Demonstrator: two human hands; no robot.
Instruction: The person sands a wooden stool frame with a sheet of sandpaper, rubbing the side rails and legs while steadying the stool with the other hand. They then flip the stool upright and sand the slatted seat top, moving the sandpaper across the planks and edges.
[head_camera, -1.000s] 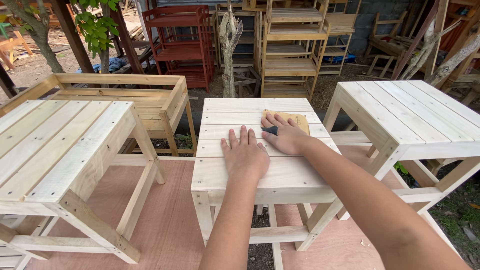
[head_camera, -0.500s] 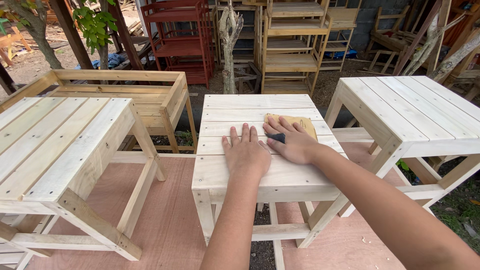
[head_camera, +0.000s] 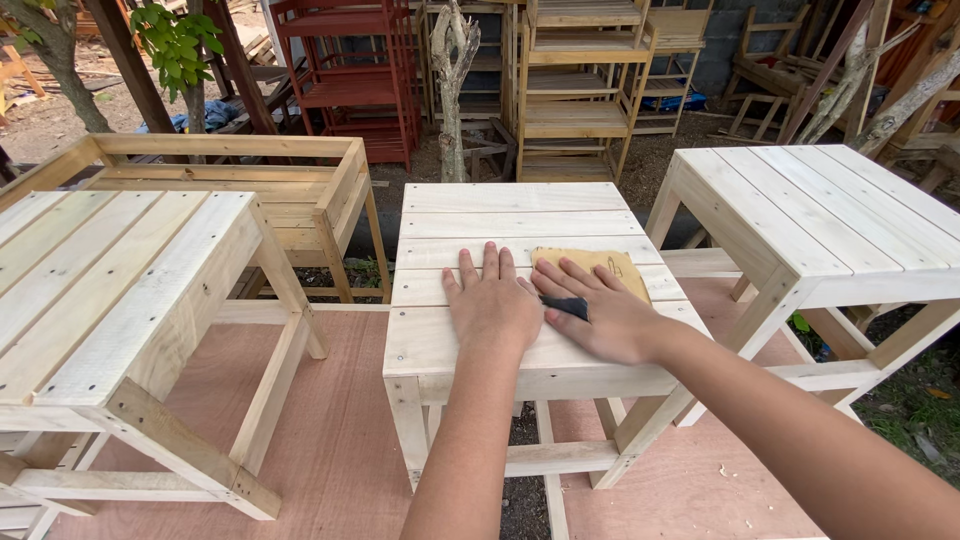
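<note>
In the head view, the left hand (head_camera: 493, 305) is laid flat and open, holding nothing, on the pale slatted wooden worktop (head_camera: 520, 205). The right hand (head_camera: 600, 315) is pressed, fingers spread, on a tan sheet of sandpaper (head_camera: 605, 265) near the right edge. Probably the sheet could slip off there if pushed sideways.

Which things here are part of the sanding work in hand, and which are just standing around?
In use:
- sandpaper sheet under the right hand
- middle slatted wooden table, with the left hand flat on it

Standing about:
- slatted table on the left
- slatted table on the right
- open wooden frame
- red shelf rack
- bare wooden shelf rack
</note>
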